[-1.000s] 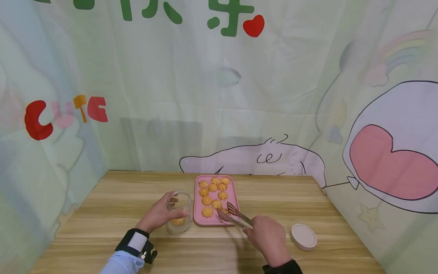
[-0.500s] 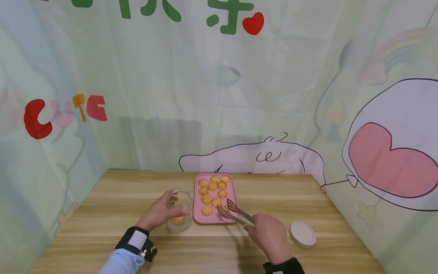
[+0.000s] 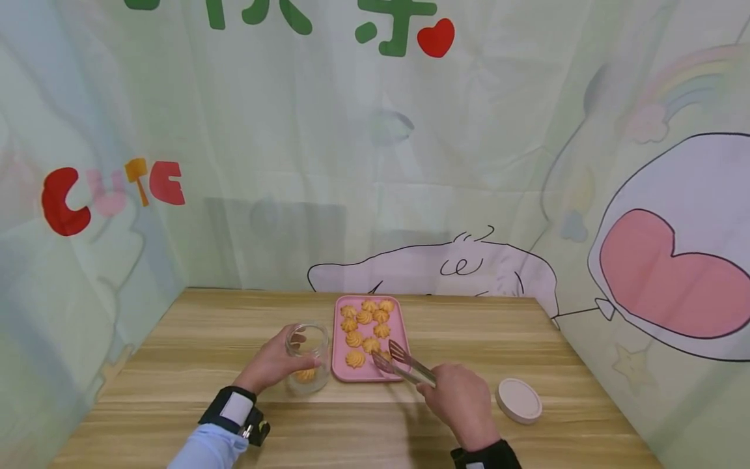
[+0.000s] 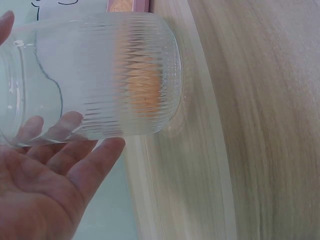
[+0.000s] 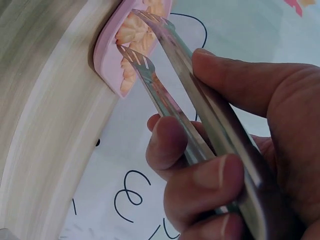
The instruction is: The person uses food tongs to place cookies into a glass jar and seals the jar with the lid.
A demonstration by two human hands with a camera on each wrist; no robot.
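My left hand [image 3: 271, 363] holds a clear glass jar [image 4: 100, 80] upright on the table, fingers and thumb around its upper part. The jar has no lid on, and a golden cookie [image 4: 145, 89] lies at its bottom. In my right hand [image 3: 459, 400] I grip metal tongs [image 5: 200, 110], thumb on one arm and fingers curled round the other. Their slotted tips are spread on either side of a swirled cookie [image 5: 131, 29] near the front right of a pink tray [image 3: 344, 374]. Whether the tips touch that cookie I cannot tell. Several more cookies [image 3: 355, 359] lie on the tray.
A round white lid [image 3: 519, 400] lies on the wooden table [image 3: 234, 326] to the right of my right hand. The tray stands close beside the jar. A printed cloth backdrop [image 3: 281, 143] rises behind the table and along both sides.
The tongs' tips have shifted slightly at the tray's front right cookie. My left hand and the jar stay in place; the head view has tilted a little.
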